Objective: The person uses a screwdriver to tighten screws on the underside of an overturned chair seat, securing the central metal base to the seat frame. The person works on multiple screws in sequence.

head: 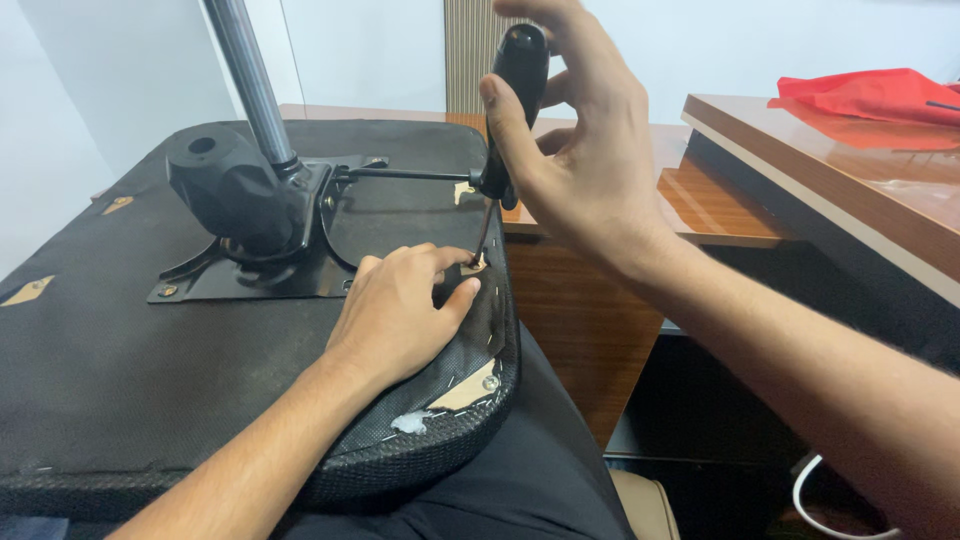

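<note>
Driving a black-handled screwdriver [505, 120] with right hand [580, 150] curled round its grip, tip at a screw hole at frame centre. Left hand [395, 315] pressed flat, fingers together, on upturned black fabric-covered chair seat [110, 370]. Metal base plate [250, 270] already mounted; this fastener unfinished.

Screwdriver tip: we cannot see where the screwdriver [503, 130] meets the seat; the left hand [400, 310] covers that spot.
Fastener: too small and hidden for us to tell its kind.
Metal column: we lose the metal column [250, 80] at the top edge.
Chair seat underside: the chair seat underside [120, 370] runs off the left and bottom edges.
Red cloth: the red cloth [870, 95] is cut by the right edge.
White cable: we see only a loop of the white cable [815, 505].
</note>
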